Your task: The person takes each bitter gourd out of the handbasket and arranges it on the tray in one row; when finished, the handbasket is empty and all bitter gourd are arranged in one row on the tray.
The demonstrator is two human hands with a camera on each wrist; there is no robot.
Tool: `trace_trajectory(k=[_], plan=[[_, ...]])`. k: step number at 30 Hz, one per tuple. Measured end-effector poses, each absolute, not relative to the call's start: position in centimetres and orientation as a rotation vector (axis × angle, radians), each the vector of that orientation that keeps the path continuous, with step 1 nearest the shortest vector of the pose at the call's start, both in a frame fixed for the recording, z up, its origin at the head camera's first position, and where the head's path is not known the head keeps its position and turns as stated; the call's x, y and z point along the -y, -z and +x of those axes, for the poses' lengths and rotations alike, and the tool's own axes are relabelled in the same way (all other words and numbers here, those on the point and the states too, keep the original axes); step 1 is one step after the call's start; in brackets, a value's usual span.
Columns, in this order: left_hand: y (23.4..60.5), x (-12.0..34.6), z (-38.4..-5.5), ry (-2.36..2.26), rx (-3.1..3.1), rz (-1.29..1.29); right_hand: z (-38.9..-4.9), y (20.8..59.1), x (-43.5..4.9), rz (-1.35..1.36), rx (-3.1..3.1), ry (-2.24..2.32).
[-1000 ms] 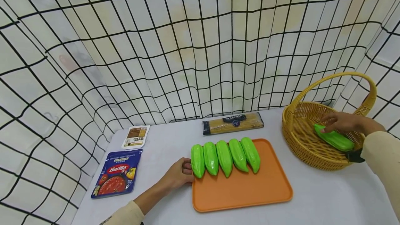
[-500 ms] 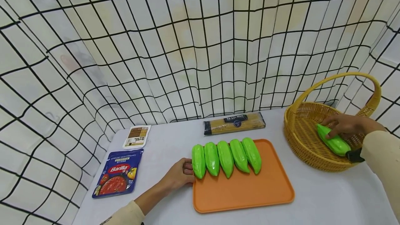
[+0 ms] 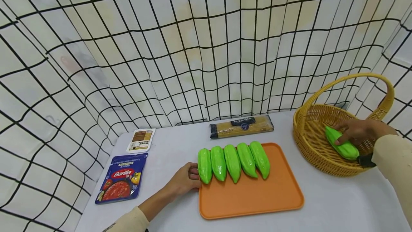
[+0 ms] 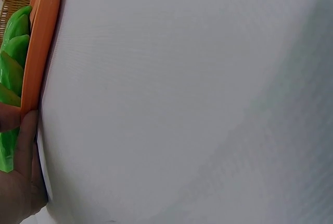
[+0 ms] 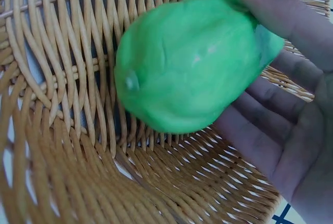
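Observation:
In the head view, my right hand (image 3: pixel 356 130) reaches into a wicker basket (image 3: pixel 300 142) and holds a bright green, ridged, pointed vegetable (image 3: pixel 349 150). The right wrist view shows the thumb on one end of this vegetable (image 5: pixel 182 63) and the other fingers below and behind it. My left hand (image 3: pixel 184 180) grips the left edge of an orange tray (image 3: pixel 251 198), its fingers curled at the rim beside the leftmost vegetable. Several similar green vegetables (image 3: pixel 232 163) lie side by side along the tray's back half.
Behind the tray lies a pack of spaghetti (image 3: pixel 254 128). To the left are a blue Barilla sauce pouch (image 3: pixel 120 178) and a small white-and-brown packet (image 3: pixel 141 141). The basket's tall handle (image 3: pixel 347 76) arches above the right hand. Black netting (image 3: pixel 222 53) over white cloth encloses the table.
My right hand has closed its thumb and fingers around the vegetable in the basket, which has shifted slightly. The left hand and the tray look unchanged.

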State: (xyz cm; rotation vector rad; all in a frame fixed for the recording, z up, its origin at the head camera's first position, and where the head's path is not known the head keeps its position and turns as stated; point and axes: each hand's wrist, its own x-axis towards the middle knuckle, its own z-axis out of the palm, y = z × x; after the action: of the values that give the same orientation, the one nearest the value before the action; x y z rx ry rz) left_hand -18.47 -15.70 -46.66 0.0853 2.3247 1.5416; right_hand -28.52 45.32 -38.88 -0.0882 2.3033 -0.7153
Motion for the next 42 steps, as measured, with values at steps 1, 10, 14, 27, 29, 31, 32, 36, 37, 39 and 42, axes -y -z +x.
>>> trace_trajectory(k=[1,10,14,27,29,31,32,36,37,39,42], plan=[[46.6,15.7,-18.4,-1.538,-2.328,0.083,-28.4,38.8,-45.3,-0.083,-2.296,0.71],[46.6,15.7,-18.4,-1.528,-2.342,0.083,-28.2,38.4,-45.1,-0.086,-2.285,0.705],[46.6,15.7,-18.4,-1.535,-2.335,0.087,-28.2,38.3,-45.2,-0.091,-2.287,0.712],[46.8,15.7,-18.5,-1.556,-2.315,0.096,-27.7,37.3,-45.7,-0.116,-2.312,0.811],[46.8,15.7,-18.4,-1.562,-2.314,0.102,-27.5,37.2,-45.8,-0.122,-2.338,0.795],[46.7,15.7,-18.4,-1.568,-2.309,0.109,-27.3,37.2,-45.8,-0.13,-2.366,0.78],[46.7,15.7,-18.4,-1.57,-2.308,0.111,-27.2,37.1,-45.8,-0.133,-2.378,0.774],[46.7,15.7,-18.4,-1.566,-2.311,0.107,-26.7,36.9,-45.7,-0.149,-2.424,0.763],[46.7,15.7,-18.4,-1.566,-2.311,0.104,-26.6,36.9,-45.7,-0.15,-2.429,0.766],[46.7,15.6,-18.4,-1.563,-2.311,0.096,-26.3,36.7,-45.6,-0.147,-2.436,0.771],[46.7,15.6,-18.4,-1.548,-2.324,0.094,-26.0,36.5,-45.4,-0.126,-2.434,0.795]])
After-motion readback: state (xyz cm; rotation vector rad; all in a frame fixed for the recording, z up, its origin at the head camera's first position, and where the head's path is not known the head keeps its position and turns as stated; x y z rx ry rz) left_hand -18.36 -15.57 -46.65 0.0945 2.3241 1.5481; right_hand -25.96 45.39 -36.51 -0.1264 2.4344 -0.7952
